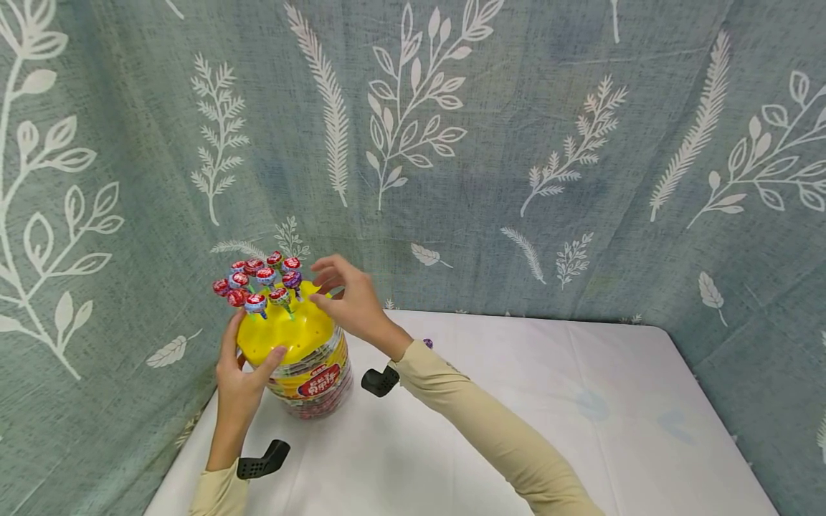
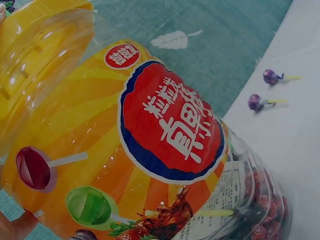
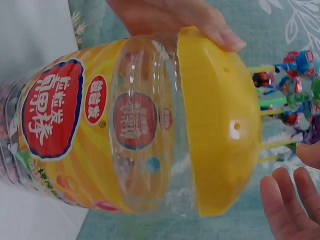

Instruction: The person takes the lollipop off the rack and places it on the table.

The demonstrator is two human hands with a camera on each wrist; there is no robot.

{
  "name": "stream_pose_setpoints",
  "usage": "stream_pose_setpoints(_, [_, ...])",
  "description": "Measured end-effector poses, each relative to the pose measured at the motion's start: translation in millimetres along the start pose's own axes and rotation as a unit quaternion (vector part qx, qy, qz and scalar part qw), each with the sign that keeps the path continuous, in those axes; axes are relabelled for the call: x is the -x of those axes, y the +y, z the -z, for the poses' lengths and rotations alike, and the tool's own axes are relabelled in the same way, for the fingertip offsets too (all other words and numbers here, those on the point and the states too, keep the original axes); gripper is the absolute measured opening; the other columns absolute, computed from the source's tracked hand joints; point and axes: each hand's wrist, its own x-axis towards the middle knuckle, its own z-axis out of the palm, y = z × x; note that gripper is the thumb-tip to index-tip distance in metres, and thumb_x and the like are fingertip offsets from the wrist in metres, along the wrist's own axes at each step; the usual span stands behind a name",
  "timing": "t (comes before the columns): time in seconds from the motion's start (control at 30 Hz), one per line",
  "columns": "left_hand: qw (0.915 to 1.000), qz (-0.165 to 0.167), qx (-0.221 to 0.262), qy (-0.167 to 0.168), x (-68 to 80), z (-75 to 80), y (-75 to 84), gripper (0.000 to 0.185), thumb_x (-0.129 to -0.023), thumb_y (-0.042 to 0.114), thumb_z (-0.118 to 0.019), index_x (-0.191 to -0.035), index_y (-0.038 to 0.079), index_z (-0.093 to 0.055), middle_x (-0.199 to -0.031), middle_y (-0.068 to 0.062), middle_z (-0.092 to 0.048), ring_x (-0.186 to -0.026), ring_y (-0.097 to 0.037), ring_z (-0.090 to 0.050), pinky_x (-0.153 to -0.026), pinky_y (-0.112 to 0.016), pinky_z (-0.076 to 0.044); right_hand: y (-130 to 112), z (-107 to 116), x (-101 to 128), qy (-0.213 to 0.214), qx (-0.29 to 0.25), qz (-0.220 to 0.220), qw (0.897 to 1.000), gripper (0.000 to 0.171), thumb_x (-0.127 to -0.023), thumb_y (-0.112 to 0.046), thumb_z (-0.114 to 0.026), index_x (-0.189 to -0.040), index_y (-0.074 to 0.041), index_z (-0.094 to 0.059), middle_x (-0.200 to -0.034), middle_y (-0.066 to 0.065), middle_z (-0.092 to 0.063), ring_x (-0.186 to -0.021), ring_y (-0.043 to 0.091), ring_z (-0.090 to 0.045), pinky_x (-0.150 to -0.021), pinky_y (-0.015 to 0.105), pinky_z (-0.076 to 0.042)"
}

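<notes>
Evidently lollipops (image 1: 258, 279) are being stuck into the yellow lid (image 1: 284, 330): left hand (image 1: 240, 380) grips the jar (image 1: 316, 380), right hand (image 1: 348, 297) hovers with fingers loose, empty. Next likely calls for fetching a loose lollipop (image 2: 256, 102) off the table (image 1: 516, 430).

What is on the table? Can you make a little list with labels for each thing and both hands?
jar: clear plastic lollipop jar with an orange and red label, standing on the white table
lid: yellow domed lid with holes
lollipops: wrapped lollipops standing upright in the lid
left hand: left hand grips the lid's edge
right hand: right hand rests on the lid, fingers relaxed
loose sweets: two purple lollipops lying on the table
backdrop: leaf-print cloth
</notes>
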Motion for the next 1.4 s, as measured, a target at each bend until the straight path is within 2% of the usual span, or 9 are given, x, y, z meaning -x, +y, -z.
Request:
stream_pose_setpoints(0.33, [0.9999,-0.012,0.0,-0.002,-0.7,-1.8,-4.9,0.084,-0.082,0.01,-0.072,-0.149,0.033,-0.026,-0.149,0.005,-0.032,-0.129,-0.017,-0.034,-0.107,-0.05,-0.026,-0.1,-15.8,-3.3,-0.001,0.02,0.037,0.999,0.038,-0.085,-0.001,-0.067,-0.119,-0.01,-0.052,-0.09,0.007,-0.065,-0.077,0.005,-0.06,-0.067,0.013,-0.049])
stream_pose_setpoints(0.63, [1.0,0.002,-0.006,-0.003,0.9,-1.4,-2.1,0.083,-0.083,0.014,-0.072,-0.148,0.037,-0.025,-0.148,0.007,-0.033,-0.126,-0.016,-0.035,-0.104,-0.053,-0.031,2.3,-21.5,-2.8,-0.004,0.045,0.052,0.998,0.04,-0.086,-0.001,-0.066,-0.121,-0.012,-0.049,-0.09,0.004,-0.064,-0.076,0.003,-0.058,-0.069,0.012,-0.048])
stream_pose_setpoints(0.97, [1.0,0.0,-0.006,-0.004,0.7,-2.8,-0.5,0.082,-0.084,0.015,-0.071,-0.148,0.039,-0.025,-0.148,0.009,-0.034,-0.125,-0.015,-0.037,-0.103,-0.05,-0.033,6.2,-24.6,-4.0,0.016,0.024,0.06,0.998,0.039,-0.086,0.001,-0.066,-0.118,-0.012,-0.049,-0.085,0.004,-0.063,-0.075,0.003,-0.057,-0.069,0.013,-0.049])
stream_pose_setpoints(1.13, [1.0,-0.005,0.001,-0.003,0.6,-3.4,-0.6,0.082,-0.084,0.014,-0.071,-0.148,0.037,-0.026,-0.148,0.008,-0.034,-0.126,-0.015,-0.036,-0.106,-0.047,-0.031,-4.3,-19.2,-5.9,0.048,0.007,0.066,0.997,0.039,-0.085,0.003,-0.066,-0.118,-0.009,-0.048,-0.087,0.007,-0.064,-0.075,0.007,-0.059,-0.069,0.014,-0.049])
stream_pose_setpoints(1.3, [1.0,-0.001,0.003,-0.001,0.9,-3.5,-2.3,0.083,-0.083,0.014,-0.071,-0.148,0.036,-0.025,-0.149,0.007,-0.032,-0.128,-0.016,-0.034,-0.107,-0.047,-0.027,-36.2,-1.1,-1.9,0.06,-0.023,0.072,0.995,0.037,-0.083,0.008,-0.066,-0.116,0.001,-0.049,-0.087,0.018,-0.064,-0.076,0.024,-0.063,-0.067,0.015,-0.05])
stream_pose_setpoints(1.4, [1.0,-0.006,0.003,0.002,1.0,-2.4,-2.9,0.083,-0.083,0.012,-0.071,-0.149,0.034,-0.025,-0.149,0.005,-0.033,-0.128,-0.016,-0.033,-0.108,-0.046,-0.026,-40.7,6.0,0.0,0.059,-0.037,0.066,0.995,0.037,-0.083,0.009,-0.065,-0.115,0.003,-0.049,-0.087,0.021,-0.064,-0.076,0.03,-0.063,-0.065,0.017,-0.05])
